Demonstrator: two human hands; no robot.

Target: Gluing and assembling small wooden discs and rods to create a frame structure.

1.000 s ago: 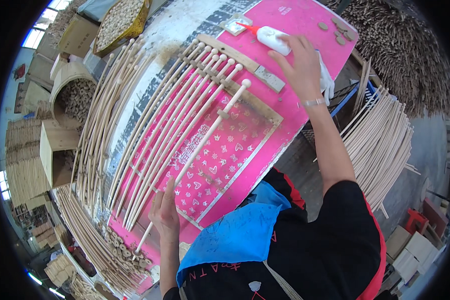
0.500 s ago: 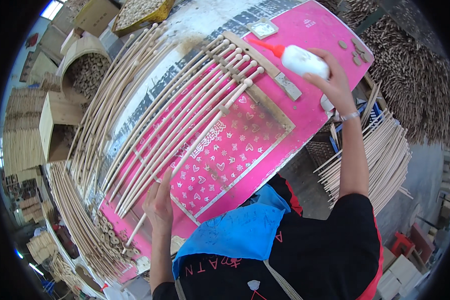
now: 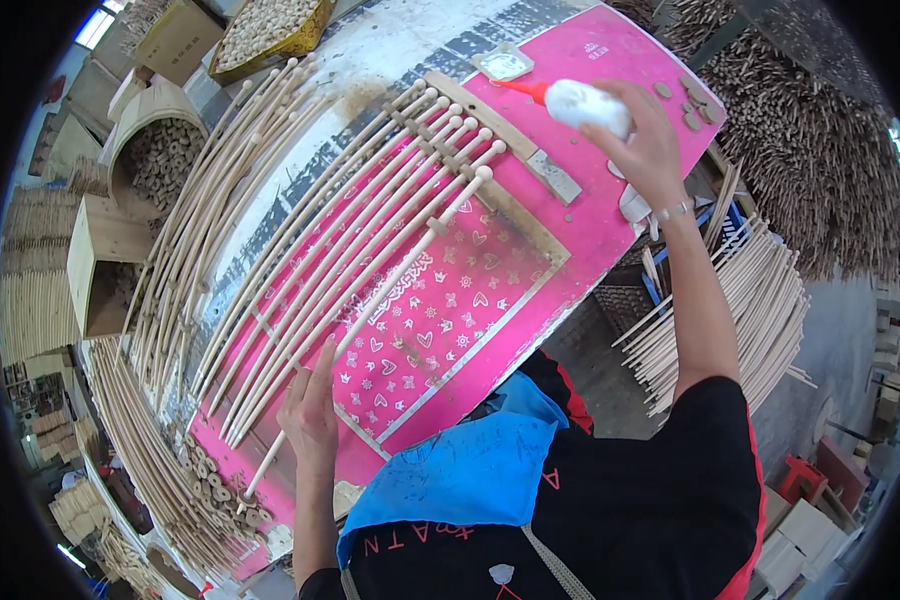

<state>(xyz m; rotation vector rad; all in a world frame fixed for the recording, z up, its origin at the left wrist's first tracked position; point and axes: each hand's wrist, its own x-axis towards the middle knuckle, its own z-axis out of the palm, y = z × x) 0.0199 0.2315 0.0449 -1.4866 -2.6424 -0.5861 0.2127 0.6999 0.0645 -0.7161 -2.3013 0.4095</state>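
My right hand (image 3: 642, 142) is wrapped around a white squeeze bottle (image 3: 582, 108) with a red nozzle (image 3: 522, 90). The bottle is held above the pink table mat, its nozzle pointing left near a small square dish (image 3: 503, 63) of white stuff. My left hand (image 3: 312, 412) grips the nearest wooden stick (image 3: 385, 288) low along its length; my palm hides part of it. That stick has a round ball (image 3: 483, 174) on its far end and passes a small wooden block (image 3: 436, 227). Several similar ball-ended sticks (image 3: 345, 262) lie side by side beyond it, across a notched wooden bar (image 3: 440, 150).
More sticks (image 3: 205, 215) lie bundled at the left. A yellow tray (image 3: 315, 32) of wooden balls stands at the back. Wooden rings (image 3: 210, 485) lie at the near left, flat discs (image 3: 695, 108) at the far right. Beyond the table's right edge are stacked rods (image 3: 740, 310).
The whole view has shifted slightly left. The bottle in my right hand has tilted, with its nozzle nearer the near side of the dish. My left hand stays on the stick.
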